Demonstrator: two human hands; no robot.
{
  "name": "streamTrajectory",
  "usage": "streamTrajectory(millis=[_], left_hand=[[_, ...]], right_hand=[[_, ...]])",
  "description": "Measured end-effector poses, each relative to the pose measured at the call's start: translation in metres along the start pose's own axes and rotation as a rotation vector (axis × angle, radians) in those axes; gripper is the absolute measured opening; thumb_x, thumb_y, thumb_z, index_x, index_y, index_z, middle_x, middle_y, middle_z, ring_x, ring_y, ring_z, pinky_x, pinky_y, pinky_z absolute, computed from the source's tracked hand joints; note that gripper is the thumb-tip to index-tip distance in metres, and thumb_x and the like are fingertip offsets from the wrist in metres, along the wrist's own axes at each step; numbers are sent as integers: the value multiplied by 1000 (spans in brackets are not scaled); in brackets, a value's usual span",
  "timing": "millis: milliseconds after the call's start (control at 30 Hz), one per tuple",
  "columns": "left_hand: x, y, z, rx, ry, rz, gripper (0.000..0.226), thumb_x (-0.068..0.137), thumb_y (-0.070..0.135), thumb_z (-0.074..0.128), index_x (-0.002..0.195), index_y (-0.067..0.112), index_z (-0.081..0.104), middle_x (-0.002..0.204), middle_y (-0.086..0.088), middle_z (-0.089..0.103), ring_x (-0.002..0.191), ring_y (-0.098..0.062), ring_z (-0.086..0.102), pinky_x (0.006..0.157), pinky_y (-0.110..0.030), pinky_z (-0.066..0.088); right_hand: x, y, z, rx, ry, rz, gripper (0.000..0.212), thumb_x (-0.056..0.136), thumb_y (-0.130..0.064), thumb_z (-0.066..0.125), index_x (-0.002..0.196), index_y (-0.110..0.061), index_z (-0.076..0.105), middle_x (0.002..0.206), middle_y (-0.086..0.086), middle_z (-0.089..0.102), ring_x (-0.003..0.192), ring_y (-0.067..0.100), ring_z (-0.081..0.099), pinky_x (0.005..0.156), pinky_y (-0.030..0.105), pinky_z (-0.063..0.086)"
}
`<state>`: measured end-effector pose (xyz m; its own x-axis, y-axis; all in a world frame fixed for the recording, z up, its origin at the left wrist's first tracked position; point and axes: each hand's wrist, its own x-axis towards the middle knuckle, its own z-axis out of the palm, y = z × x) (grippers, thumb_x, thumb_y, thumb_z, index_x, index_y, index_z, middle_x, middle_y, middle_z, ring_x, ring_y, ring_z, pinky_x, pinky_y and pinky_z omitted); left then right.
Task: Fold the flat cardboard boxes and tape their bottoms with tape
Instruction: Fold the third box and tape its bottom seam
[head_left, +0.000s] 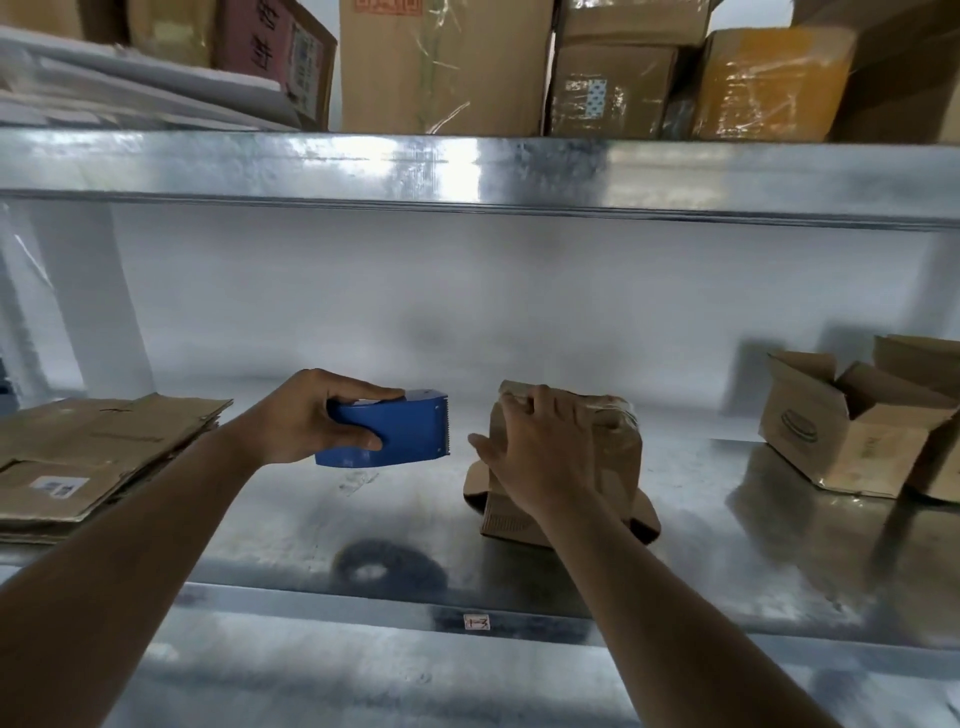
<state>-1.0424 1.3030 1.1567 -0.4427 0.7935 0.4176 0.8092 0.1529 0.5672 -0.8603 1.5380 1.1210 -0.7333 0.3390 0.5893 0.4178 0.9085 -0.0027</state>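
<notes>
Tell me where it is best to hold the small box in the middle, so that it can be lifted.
Hold the small box across its two upright side walls, coming from above. It stands bottom-up with the taped face on top; the loose flaps below give no firm grip.

— What's on the shelf (519, 582)?
— I see flat boxes (93, 457) at its left edge, a folded box (613, 457) mid-shelf, open boxes (852, 431) at the right edge.
— The dispenser (395, 431)?
— Left of the folded box.
</notes>
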Motion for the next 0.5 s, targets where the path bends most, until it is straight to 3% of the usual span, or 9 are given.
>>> streamTrajectory(millis=[133,333,500], left_hand=[[-2,-7,-9,27,-6,-34,62,72,20,93,125,41,70,120,22,73,111,-2,70,96,-25,58],[6,-4,-9,20,-5,-9,61,73,17,92,127,35,71,119,22,74,110,-1,70,95,-23,57],[8,-1,-8,-1,-16,-3,62,74,19,91,131,31,71,121,20,74,111,-6,71,96,-35,60]], right_hand=[[6,-8,10,33,18,25,60,95,-70,51,133,-23,57,128,5,57,117,25,55,105,40,39],[3,-9,10,216,64,22,27,94,-36,64,114,-20,57,109,0,60,98,21,60,96,36,47],[-1,6,8,466,26,-57,37,93,-25,61,129,-18,61,122,-1,67,108,19,62,94,36,53]])
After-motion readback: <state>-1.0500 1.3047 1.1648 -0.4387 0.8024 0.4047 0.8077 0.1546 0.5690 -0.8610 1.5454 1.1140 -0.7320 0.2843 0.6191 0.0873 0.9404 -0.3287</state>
